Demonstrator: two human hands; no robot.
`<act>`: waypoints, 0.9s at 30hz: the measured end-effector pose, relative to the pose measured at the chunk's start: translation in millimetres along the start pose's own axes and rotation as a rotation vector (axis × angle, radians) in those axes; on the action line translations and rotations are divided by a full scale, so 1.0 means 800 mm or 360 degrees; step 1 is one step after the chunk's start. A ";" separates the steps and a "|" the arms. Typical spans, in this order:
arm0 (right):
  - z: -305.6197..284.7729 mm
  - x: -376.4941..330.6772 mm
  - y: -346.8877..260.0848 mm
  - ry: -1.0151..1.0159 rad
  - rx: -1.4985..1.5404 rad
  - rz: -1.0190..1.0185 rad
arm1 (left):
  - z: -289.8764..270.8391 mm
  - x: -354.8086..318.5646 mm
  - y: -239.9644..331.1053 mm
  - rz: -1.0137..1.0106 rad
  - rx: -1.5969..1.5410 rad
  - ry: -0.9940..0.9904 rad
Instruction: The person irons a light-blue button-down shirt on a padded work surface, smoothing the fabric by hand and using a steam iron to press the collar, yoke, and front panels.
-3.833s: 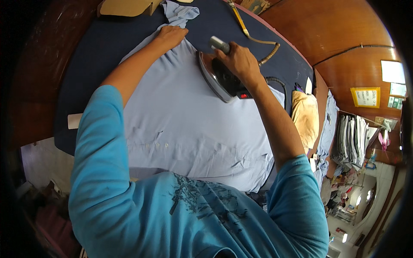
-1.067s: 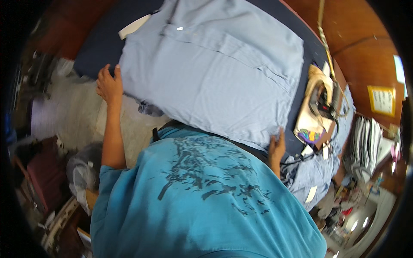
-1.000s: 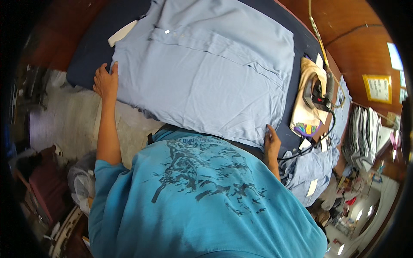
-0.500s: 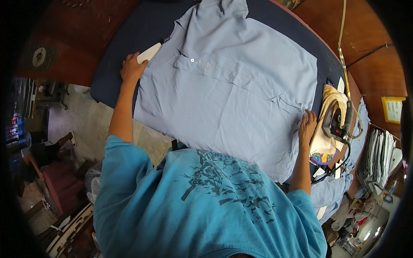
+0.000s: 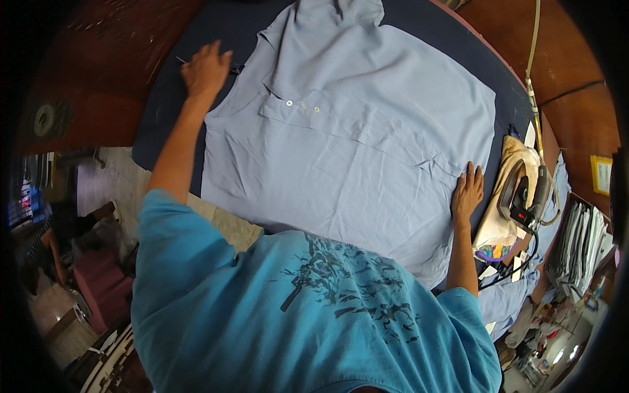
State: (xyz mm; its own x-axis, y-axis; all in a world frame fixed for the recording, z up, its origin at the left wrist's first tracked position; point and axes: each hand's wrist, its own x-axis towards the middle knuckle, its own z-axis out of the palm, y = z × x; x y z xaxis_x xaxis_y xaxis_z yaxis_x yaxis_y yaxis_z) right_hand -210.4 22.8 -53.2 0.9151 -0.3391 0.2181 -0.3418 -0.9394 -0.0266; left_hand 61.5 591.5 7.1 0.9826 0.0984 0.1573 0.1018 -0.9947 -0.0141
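A light blue buttoned shirt (image 5: pixel 314 164) lies spread over a dark blue padded board (image 5: pixel 157 124), its lower edge against my front. My right hand (image 5: pixel 467 190) rests flat, fingers spread, on the garment's right edge. Left of the shirt, my left hand (image 5: pixel 206 72) is over the dark board, off the cloth, with fingers apart. A thin pale tip (image 5: pixel 181 60) sticks out beside its fingers, and a small dark piece (image 5: pixel 237 69) shows on its other side. Whatever joins them is hidden by the hand.
At the right an iron (image 5: pixel 521 200) with a cord stands on a tan cloth pad (image 5: pixel 498 216). More blue cloth (image 5: pixel 517 295) hangs beyond it, near a row of hanging garments (image 5: pixel 569 242). Brown wooden panels border the board. Another person (image 5: pixel 56 252) is at far left.
My left hand has moved up and away from the shirt's left edge. The white card it held is no longer visible. My right hand stays on the right edge, its fingers more spread.
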 end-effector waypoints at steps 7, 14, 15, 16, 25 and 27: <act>-0.007 0.002 -0.006 -0.0033 0.0061 0.0045 | 0.057 0.038 0.101 0.0083 -0.0149 -0.0207; -0.005 0.002 -0.008 -0.0030 -0.0081 0.0044 | 0.030 0.034 -0.002 0.0491 0.0398 0.0226; -0.007 0.001 -0.008 -0.0043 -0.0063 0.0042 | 0.021 0.017 -0.002 0.0375 0.0270 0.0296; -0.010 0.003 -0.007 -0.0060 -0.0045 0.0037 | 0.012 -0.004 -0.003 0.0255 0.0142 0.0361; 0.016 0.153 0.030 0.0056 0.0474 0.0395 | 0.031 -0.188 -0.030 -0.0219 -0.0190 0.0111; 0.031 0.208 0.026 0.0049 0.0307 0.0609 | 0.023 -0.180 -0.031 -0.0368 -0.0425 0.0040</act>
State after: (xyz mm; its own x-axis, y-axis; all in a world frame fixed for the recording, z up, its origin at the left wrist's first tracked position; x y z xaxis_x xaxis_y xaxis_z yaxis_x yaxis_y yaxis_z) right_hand -59.8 -54.2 -41.9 0.7222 -0.6663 0.1857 -0.6066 -0.7392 -0.2927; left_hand -79.9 602.9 -33.1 0.9338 0.3245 0.1508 0.2738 -0.9193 0.2826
